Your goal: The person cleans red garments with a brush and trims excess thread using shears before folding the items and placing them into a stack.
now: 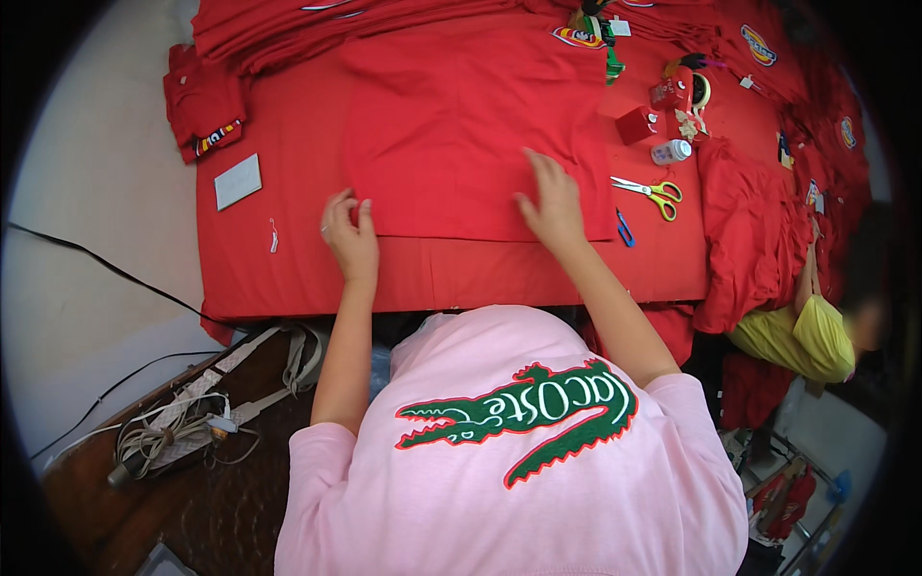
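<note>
A red garment [442,144] lies spread flat on the red-covered table [461,278], its straight near edge towards me. At its near left corner, my left hand [351,238] has the thumb and fingers apart, touching or just above the cloth's side edge. My right hand [554,204] rests over the near right part of the garment with fingers stretched out, holding nothing. Just right of the garment are yellow-handled scissors [663,197], with the blades partly apart, and a small blue cutter-like tool [625,228].
Around the work lie a white bottle [671,152], a red box [638,125], a tape roll [701,91], a white pad [238,182] and a small tag [274,236]. Red garments [749,226] are heaped rightward. A person in yellow [812,341] is at right. Cables [173,432] lie lower left.
</note>
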`<state>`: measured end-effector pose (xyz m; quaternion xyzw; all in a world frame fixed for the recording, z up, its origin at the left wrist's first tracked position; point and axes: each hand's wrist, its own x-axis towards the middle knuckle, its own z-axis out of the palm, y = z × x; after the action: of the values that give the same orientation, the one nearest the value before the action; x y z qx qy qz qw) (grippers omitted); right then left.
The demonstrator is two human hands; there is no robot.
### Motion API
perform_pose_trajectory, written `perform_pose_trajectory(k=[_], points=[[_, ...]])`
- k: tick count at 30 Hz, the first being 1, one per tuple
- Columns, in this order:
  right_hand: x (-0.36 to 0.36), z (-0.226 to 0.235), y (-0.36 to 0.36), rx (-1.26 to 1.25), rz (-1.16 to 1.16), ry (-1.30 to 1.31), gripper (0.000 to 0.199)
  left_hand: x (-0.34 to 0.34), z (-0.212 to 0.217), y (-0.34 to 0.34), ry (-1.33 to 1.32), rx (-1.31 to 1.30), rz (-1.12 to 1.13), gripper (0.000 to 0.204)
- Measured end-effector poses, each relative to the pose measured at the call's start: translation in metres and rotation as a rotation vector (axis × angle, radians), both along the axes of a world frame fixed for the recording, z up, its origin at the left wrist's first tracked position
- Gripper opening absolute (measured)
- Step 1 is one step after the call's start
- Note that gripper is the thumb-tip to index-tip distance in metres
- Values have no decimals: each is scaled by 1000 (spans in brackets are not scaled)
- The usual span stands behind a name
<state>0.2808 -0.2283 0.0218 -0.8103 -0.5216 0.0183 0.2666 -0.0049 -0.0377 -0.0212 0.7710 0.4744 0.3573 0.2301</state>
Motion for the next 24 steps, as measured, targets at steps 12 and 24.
perform_pose_trajectory(k=[12, 24], points=[[-25, 292, 69, 727, 553, 761, 31, 141, 187, -95, -745, -569, -586, 46], [152, 326, -54, 820, 240, 771, 35, 36, 350, 36, 139, 386, -558, 43]])
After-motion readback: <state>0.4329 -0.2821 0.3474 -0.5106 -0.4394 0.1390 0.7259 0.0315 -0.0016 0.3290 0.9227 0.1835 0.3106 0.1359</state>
